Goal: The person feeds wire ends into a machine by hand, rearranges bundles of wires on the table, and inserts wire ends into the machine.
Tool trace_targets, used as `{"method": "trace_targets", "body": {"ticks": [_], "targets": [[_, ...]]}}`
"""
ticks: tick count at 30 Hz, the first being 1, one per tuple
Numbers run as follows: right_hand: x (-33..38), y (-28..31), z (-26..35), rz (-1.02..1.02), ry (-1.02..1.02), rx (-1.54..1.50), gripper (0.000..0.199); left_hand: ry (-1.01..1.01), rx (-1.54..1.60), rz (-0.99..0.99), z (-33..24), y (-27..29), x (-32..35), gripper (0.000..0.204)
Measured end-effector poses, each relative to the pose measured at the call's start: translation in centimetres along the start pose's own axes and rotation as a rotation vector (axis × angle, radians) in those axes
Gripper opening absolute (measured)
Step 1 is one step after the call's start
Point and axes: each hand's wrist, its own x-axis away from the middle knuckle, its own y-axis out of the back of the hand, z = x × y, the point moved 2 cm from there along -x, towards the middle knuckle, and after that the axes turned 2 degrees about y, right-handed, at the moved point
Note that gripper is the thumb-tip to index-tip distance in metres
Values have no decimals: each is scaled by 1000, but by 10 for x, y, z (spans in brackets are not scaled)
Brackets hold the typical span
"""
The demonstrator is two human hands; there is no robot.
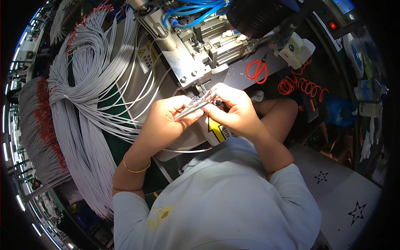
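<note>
Both hands up close together, just in front of the metal press-like machine (pixel 179 58), under a bright patch of light. Left hand (pixel 168 118): fingers curled, thumb laid over the top, closed narrowly on a few grey cable ends (pixel 192 109). These run slantwise out of its grip, up and toward the right. Right hand (pixel 235 110): thumb and forefinger drawn together at the far tips of the same cable ends, a small opening between thumb and palm; small reddish bits show at the tips. How firmly each hand grips, and exactly how many cables lie between them, cannot be told.

Cable ends thus sit between the two hands, near the machine's lower end; contact with the machine unclear. One loose white cable (pixel 183 151) passes below the left hand, its bare tip pointing right, near the shirt.

To the left, a large sheaf of white cables (pixel 87 87), several strands fanning toward the left hand. Beyond it, a darker bundle with red tips (pixel 41 125). Thin yellow bracelet (pixel 136 170) on the left forearm. Right of the machine: red-handled scissors (pixel 257 71) on a dark counter (pixel 236 78); coiled red tube (pixel 291 86) farther right.
</note>
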Motion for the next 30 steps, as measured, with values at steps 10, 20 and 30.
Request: {"method": "trace_targets", "body": {"ticks": [10, 20, 30], "targets": [[0, 1, -2, -4, -62, -154, 10, 102, 161, -12, -5, -1, 2, 13], [-1, 1, 3, -15, 58, 70, 12, 179, 151, 20, -9, 2, 2, 15], [-3, 8, -4, 48, -94, -133, 11, 36, 108, -15, 4, -7, 2, 12]]}}
